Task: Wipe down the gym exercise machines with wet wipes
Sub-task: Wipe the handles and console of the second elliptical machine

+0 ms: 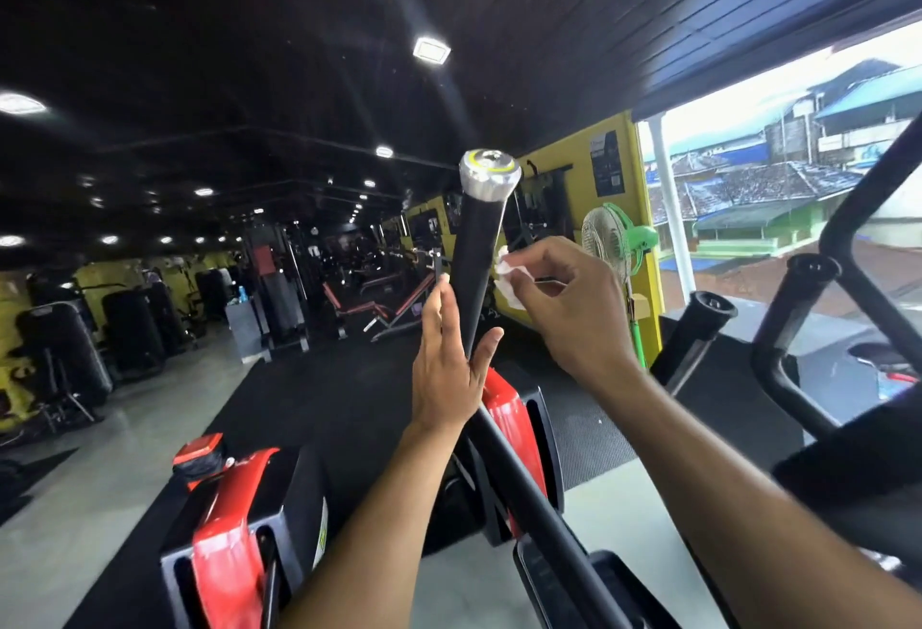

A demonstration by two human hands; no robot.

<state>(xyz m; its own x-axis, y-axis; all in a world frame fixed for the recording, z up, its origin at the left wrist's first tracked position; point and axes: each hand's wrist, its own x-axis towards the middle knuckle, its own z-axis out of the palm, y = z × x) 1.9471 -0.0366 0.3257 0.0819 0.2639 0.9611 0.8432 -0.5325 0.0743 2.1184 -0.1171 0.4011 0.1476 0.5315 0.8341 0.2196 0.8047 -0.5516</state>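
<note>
A black handle bar (476,249) of a red-and-black exercise machine (234,528) rises toward me, tipped with a silver cap (489,174). My left hand (449,359) sits against the bar's lower part with fingers straight, thumb spread on the bar's right side. My right hand (564,309) pinches a crumpled white wet wipe (509,279) just right of the bar; whether the wipe touches the bar is unclear.
A second black handle (698,324) and a curved black frame (848,239) stand at the right. A green pedestal fan (623,239) stands by the yellow wall. Benches and weight machines (359,299) fill the far floor. A window (778,189) is at the right.
</note>
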